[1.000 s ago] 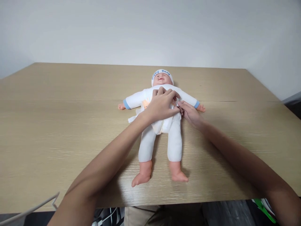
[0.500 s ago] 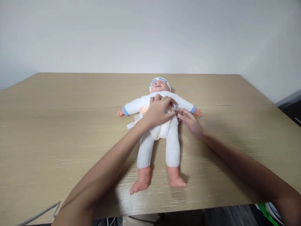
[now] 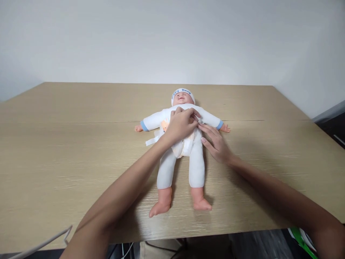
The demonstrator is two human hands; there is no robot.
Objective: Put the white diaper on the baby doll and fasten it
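On its back lies a baby doll [image 3: 197,172] in a white suit with blue cuffs and a white headband, its arms spread and feet toward me. A white diaper [image 3: 182,149] with orange print is around its hips. At the left hip a white tab of the diaper sticks out loose. My left hand [image 3: 181,124] reaches across the doll's belly, fingers curled and pinched on the diaper's upper right part. Beside that hip, my right hand [image 3: 215,143] has its fingers stretched out, the tips touching the diaper's right side. My left hand hides much of the diaper's front.
The doll lies on a wooden table [image 3: 81,154] with a seam across it. A pale wall [image 3: 161,39] rises behind. A white cable [image 3: 45,244] is at the near left edge, and a dark object [image 3: 332,124] stands beyond the right edge.
My right hand's fingers have straightened and its thumb has come away from the diaper's side. My left thumb has drawn in toward its fingers. The doll's legs have shifted slightly in view.
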